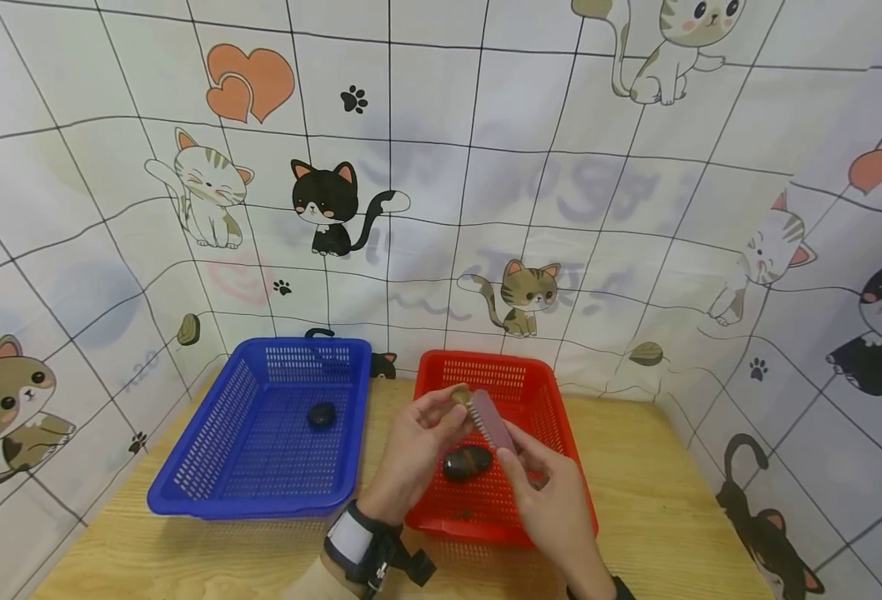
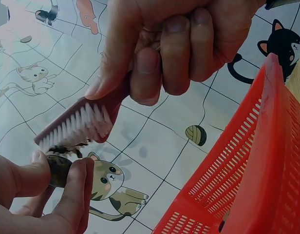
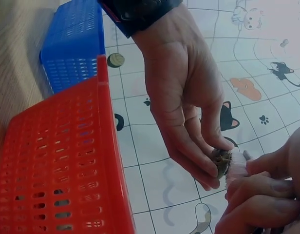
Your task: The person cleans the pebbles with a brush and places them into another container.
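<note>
One stone [image 2: 58, 170], left hand [image 1: 420, 440] pinching, right [image 1: 553, 496] gripping brush [image 1: 492, 421]

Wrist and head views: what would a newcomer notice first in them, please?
Probably the red basket and blue basket come first, side by side on the wooden table before a cat-patterned backdrop. Over the red basket, the left fingers hold a small stone-like piece while the right fingers hold a pinkish brush with its white bristles against it.

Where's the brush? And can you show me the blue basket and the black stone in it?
Brush [image 1: 493, 422]: head view, on its pinkish back.
Blue basket [image 1: 261, 454]: head view, on its bare floor.
Black stone [image 1: 322, 415]: head view, on its top.
</note>
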A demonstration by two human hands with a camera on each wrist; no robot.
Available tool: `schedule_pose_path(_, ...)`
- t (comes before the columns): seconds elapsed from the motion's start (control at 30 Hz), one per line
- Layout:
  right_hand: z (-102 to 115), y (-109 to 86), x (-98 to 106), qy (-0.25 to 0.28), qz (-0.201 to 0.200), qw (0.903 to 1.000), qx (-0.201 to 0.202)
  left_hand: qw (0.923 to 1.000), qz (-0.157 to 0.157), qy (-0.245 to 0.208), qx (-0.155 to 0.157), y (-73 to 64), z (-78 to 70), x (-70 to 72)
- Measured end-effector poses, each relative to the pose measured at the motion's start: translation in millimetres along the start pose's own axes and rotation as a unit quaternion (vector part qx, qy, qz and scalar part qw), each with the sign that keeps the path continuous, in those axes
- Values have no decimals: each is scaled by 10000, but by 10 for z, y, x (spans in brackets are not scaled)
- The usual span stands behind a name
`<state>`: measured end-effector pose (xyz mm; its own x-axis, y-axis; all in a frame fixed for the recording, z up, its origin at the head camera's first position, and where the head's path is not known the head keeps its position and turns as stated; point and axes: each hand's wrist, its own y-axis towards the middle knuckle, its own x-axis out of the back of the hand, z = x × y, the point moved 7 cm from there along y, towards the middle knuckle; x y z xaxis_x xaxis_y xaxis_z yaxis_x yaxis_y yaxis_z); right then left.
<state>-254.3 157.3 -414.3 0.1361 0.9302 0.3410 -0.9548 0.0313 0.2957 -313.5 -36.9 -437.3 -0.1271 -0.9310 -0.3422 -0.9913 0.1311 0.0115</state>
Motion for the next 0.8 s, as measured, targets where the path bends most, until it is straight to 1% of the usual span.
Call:
schedule_pose_path(0.07, 19, 9, -20, 54, 17, 9999, 106, 10000, 32, 22, 10, -2, 2, 1)
schedule_pose_path(0.13, 18, 31, -20, 57, -30, 9998, 176, 9999, 136, 44, 48, -13, 7, -13)
schedule_pose_path(0.23, -18, 65, 11, 3, -110, 9998, 169, 9996, 277, -27, 77, -31, 1, -43)
schedule_pose_path(0.3, -41, 69, 33, -110, -142, 9998, 119, 9995, 266, -142, 66, -36, -19, -47)
schedule_pose_path(0.4, -69, 56, 47, -192, -100, 9998, 28, 9996, 155, -237, -15, -37, -54, -30)
schedule_pose_path(0.47, -73, 43, 44, -161, -83, 9998, 3, 9996, 78, -273, -29, -31, -61, -15)
schedule_pose_path(0.53, -63, 33, 30, -24, -47, 10000, 20, 9997, 66, -225, -21, -24, -47, -12)
schedule_pose_path(0.67, -27, 43, 5, 162, -48, 9996, 222, 9996, 223, -130, 134, -22, 22, -51)
schedule_pose_path(0.73, -26, 61, 8, 132, -102, 9995, 272, 9992, 318, -144, 191, -29, 43, -76)
schedule_pose_path(0.8, -37, 75, 20, 24, -147, 9996, 257, 9991, 339, -176, 201, -36, 45, -88)
